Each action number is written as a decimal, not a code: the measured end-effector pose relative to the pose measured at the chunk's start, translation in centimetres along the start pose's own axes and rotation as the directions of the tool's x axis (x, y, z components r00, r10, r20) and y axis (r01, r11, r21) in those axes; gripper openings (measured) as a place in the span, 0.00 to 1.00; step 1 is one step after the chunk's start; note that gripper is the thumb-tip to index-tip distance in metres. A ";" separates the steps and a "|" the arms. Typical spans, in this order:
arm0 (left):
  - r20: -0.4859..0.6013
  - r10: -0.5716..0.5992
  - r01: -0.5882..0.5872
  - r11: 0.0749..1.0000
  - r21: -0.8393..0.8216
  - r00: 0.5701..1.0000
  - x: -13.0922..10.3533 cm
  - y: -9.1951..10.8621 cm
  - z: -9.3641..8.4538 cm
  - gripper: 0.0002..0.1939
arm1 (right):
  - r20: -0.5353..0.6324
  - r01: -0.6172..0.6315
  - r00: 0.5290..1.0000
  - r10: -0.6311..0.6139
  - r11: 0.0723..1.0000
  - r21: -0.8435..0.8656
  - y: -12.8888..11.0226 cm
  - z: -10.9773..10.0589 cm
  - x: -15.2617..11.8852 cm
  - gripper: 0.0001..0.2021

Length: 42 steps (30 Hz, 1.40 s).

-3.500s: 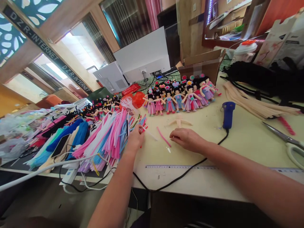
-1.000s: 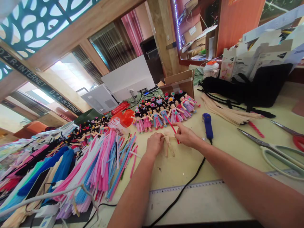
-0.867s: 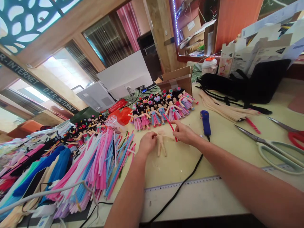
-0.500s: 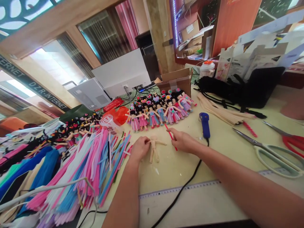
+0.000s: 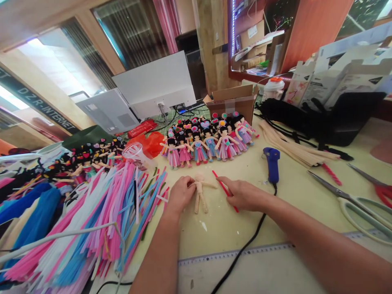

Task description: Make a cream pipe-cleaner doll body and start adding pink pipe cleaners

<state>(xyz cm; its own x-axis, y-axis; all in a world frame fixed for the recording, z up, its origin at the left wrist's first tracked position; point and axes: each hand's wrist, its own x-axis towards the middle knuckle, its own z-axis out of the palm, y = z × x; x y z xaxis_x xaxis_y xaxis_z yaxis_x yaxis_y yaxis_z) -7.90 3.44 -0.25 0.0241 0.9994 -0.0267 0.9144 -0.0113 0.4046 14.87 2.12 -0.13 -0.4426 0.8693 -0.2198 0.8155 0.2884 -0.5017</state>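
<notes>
My left hand (image 5: 183, 192) is closed in a pinch on one arm of a plain beige doll body (image 5: 199, 190), which has a head, two arms and two legs and lies on the table. Between the fingers of my right hand (image 5: 243, 194) is a red pipe cleaner (image 5: 221, 183), slanting across just right of the doll body and apart from it. Beyond both hands stand several finished pipe-cleaner dolls (image 5: 200, 148) with black hair and coloured skirts. A blue glue gun (image 5: 272, 163) lies to the right of my right hand, its black cord passing under my right forearm.
Bundles of pink, white and blue pipe cleaners (image 5: 92, 220) cover the left side, near a clear plastic cup (image 5: 134, 153). Scissors (image 5: 352, 202), beige pipe cleaners (image 5: 290, 143) and black ones (image 5: 284, 114) lie right. A ruler (image 5: 214, 258) runs along the front; a cardboard box (image 5: 235, 100) stands behind.
My right hand has shifted slightly down and right with the red pipe cleaner. My left hand keeps its hold on the doll body. The whole view has shifted a little.
</notes>
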 end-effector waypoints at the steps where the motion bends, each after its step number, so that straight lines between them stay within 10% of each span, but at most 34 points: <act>1: 0.003 -0.003 0.003 1.000 0.001 1.000 0.0 0.0 0.0 0.07 | 0.010 0.000 1.000 0.000 1.000 0.003 0.0 -0.1 0.0 0.37; 18: 0.018 -0.073 0.074 0.995 -0.060 0.997 0.2 -0.4 -0.4 0.08 | 0.167 -0.055 0.985 0.028 0.986 0.159 -0.6 -1.7 -1.1 0.37; 22: -0.114 -0.034 0.021 0.993 -0.118 0.993 0.1 -0.5 -0.8 0.20 | 0.076 -0.046 0.997 0.032 0.981 0.188 0.1 -2.0 -0.9 0.27; 26: -0.206 0.067 -0.088 0.991 -0.096 0.976 -0.8 1.2 -2.0 0.12 | 0.052 -0.055 0.998 0.045 0.976 0.212 0.1 -2.2 -0.8 0.21; 34: 0.220 0.333 -0.353 0.934 0.057 0.917 -7.4 6.9 -4.9 0.07 | -0.054 -0.025 0.998 0.039 0.970 0.244 -0.9 -4.4 -2.5 0.11; 42: 0.485 0.294 -0.414 0.896 0.160 0.824 -13.6 6.2 -0.4 0.06 | -0.282 -0.193 0.914 0.293 0.923 0.333 6.8 -6.9 -6.8 0.12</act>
<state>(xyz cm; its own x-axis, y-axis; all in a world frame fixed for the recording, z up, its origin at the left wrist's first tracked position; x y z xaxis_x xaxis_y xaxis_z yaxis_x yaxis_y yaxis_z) -2.72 -10.20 3.03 0.4844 0.8033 -0.3465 0.8742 -0.4289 0.2278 25.96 0.91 3.73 -0.0605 0.9918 -0.1122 0.7143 -0.0356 -0.6990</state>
